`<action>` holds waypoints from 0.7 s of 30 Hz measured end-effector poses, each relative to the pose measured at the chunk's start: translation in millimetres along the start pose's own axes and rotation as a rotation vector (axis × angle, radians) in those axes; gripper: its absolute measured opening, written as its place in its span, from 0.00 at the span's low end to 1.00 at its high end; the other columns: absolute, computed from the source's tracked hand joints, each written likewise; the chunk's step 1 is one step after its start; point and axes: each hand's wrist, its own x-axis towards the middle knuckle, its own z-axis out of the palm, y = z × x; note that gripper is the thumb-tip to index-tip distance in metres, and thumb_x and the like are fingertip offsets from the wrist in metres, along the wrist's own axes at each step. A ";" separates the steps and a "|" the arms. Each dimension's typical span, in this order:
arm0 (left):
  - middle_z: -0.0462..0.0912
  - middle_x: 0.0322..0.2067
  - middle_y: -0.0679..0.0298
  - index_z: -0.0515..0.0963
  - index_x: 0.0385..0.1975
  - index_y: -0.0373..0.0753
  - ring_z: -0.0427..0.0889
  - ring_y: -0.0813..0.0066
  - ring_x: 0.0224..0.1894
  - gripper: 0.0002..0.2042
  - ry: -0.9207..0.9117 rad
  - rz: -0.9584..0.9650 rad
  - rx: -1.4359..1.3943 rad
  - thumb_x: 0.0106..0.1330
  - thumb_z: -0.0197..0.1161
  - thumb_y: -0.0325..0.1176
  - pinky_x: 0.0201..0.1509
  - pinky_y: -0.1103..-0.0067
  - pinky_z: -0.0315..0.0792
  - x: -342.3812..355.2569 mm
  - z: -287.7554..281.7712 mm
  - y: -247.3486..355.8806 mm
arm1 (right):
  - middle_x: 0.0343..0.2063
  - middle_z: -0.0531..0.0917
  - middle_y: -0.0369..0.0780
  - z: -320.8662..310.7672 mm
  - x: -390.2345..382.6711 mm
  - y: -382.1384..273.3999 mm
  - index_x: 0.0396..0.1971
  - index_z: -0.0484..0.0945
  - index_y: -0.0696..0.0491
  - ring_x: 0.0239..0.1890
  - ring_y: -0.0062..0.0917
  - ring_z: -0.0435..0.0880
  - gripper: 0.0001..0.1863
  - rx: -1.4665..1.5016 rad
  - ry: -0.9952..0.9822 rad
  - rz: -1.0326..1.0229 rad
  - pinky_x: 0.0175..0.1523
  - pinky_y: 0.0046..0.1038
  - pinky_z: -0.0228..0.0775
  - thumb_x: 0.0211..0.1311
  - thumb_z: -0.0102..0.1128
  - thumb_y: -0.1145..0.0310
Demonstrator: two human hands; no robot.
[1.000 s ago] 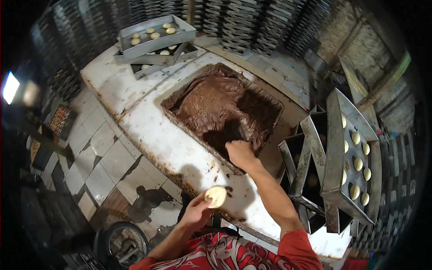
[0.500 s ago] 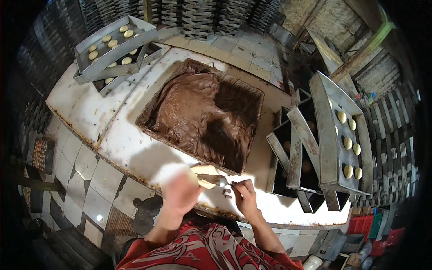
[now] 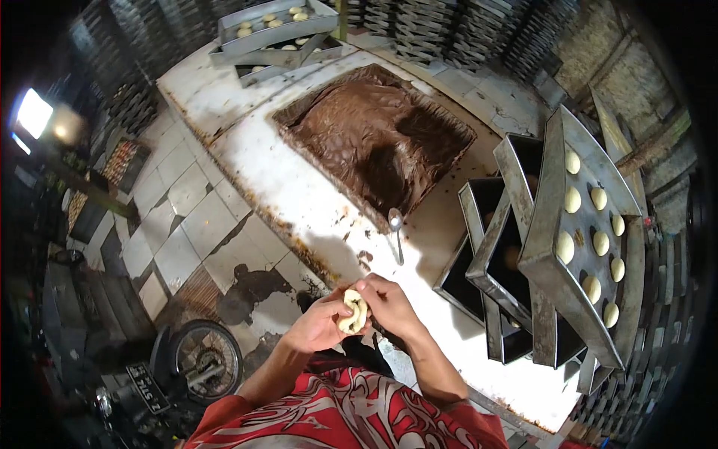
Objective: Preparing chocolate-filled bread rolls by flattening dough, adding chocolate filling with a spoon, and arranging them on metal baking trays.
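Note:
Close to my body, beyond the table's near edge, a pale piece of dough (image 3: 353,314) is folded over with a dark streak in its seam. My left hand (image 3: 318,325) cups it from the left, fingers curled round it. From the right, my right hand (image 3: 389,305) pinches its upper edge. A metal spoon (image 3: 399,243) lies loose on the white tabletop, its bowl by the near corner of a large square tray (image 3: 329,178). That tray holds thick brown chocolate-like paste (image 3: 359,120), with dark hollows at its right and near sides.
Stacked metal baking pans (image 3: 553,187) with round dough balls (image 3: 600,243) stand at the right. More such pans (image 3: 280,34) sit at the far left of the white table (image 3: 299,213). A motorcycle wheel (image 3: 206,359) stands on the tiled floor at the lower left, and a bright lamp (image 3: 34,112) shines above.
The spoon has left my right hand and lies on the table. The dough, open with the spoon at it before, is folded between both hands, nearer my body. The view has shifted left.

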 end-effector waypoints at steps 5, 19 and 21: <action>0.75 0.42 0.58 0.67 0.48 0.35 0.75 0.67 0.46 0.16 0.084 0.175 -0.236 0.59 0.46 0.22 0.52 0.71 0.70 -35.0 7.6 -38.7 | 0.33 0.76 0.41 18.4 -76.5 -2.8 0.33 0.80 0.57 0.35 0.33 0.76 0.10 -0.663 0.107 -0.787 0.41 0.31 0.70 0.47 0.65 0.73; 0.74 0.44 0.59 0.69 0.49 0.33 0.73 0.66 0.49 0.17 -0.013 -0.057 -0.031 0.60 0.43 0.23 0.52 0.72 0.69 -70.4 40.0 -143.8 | 0.35 0.74 0.42 32.1 -222.5 25.2 0.38 0.75 0.57 0.35 0.35 0.75 0.16 -0.917 0.451 -0.649 0.38 0.31 0.71 0.46 0.64 0.77; 0.75 0.47 0.54 0.69 0.50 0.32 0.74 0.63 0.49 0.18 0.212 0.226 0.057 0.58 0.44 0.25 0.56 0.71 0.66 -63.4 61.7 -176.4 | 0.37 0.77 0.43 30.8 -241.8 35.2 0.37 0.77 0.58 0.35 0.35 0.78 0.13 -0.933 0.579 -0.611 0.39 0.30 0.73 0.47 0.64 0.76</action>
